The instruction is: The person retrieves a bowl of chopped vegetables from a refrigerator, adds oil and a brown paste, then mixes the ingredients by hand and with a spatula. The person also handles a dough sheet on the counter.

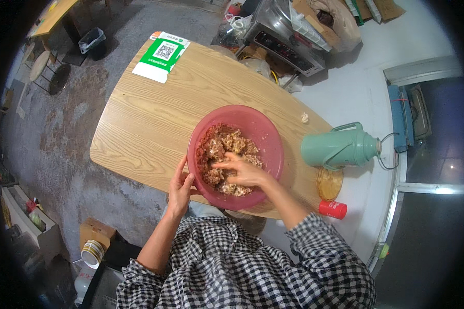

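A large pink plastic basin (272, 149) stands at the near edge of a wooden table (154, 113). Inside it lies a lumpy brown mixture (219, 138), apparently minced filling with paler bits, heaped toward the left side. My left hand (179, 189) grips the basin's near left wall, thumb toward the rim and fingers against the outside. Reaching in from the right, my right hand (242, 172) presses into the mixture with its fingers spread apart. Its fingertips are partly sunk in the lumps.
A green thermos jug (337, 148) lies to the right, beside a round amber lid or dish (329, 184) and a red can (333, 209). A green-and-white printed card (162, 56) rests at the table's far left. Behind the table is a metal appliance (281, 44).
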Demonstrator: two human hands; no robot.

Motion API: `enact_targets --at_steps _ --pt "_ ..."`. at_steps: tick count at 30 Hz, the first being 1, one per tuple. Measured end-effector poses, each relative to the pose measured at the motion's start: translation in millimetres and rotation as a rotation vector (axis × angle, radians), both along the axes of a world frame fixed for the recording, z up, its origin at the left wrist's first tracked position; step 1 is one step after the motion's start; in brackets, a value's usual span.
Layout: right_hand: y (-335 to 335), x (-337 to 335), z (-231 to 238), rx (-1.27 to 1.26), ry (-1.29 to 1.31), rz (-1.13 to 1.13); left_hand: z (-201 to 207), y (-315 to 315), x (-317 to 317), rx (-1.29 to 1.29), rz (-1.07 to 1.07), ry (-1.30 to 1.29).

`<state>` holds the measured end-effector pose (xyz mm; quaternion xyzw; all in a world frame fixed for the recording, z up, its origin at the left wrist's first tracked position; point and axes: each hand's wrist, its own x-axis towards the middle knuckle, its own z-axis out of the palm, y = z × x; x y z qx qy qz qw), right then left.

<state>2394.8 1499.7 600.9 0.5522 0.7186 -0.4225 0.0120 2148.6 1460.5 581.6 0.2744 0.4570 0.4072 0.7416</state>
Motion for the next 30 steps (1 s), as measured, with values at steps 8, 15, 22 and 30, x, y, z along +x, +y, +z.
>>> enact_targets --at_steps 8,15,22,30 --pt "128 7 -57 -0.231 0.163 -0.902 -26 65 0 0.020 -0.091 -0.016" --pt "21 -40 -10 0.385 -0.165 0.388 -17 138 -4 0.107 -0.283 0.010" --pt "42 -25 -68 0.185 -0.526 0.356 -16 151 2 0.185 -0.333 0.211" --pt "16 32 -3 0.138 0.023 -0.011 -5 8 20 0.013 0.019 -0.052"
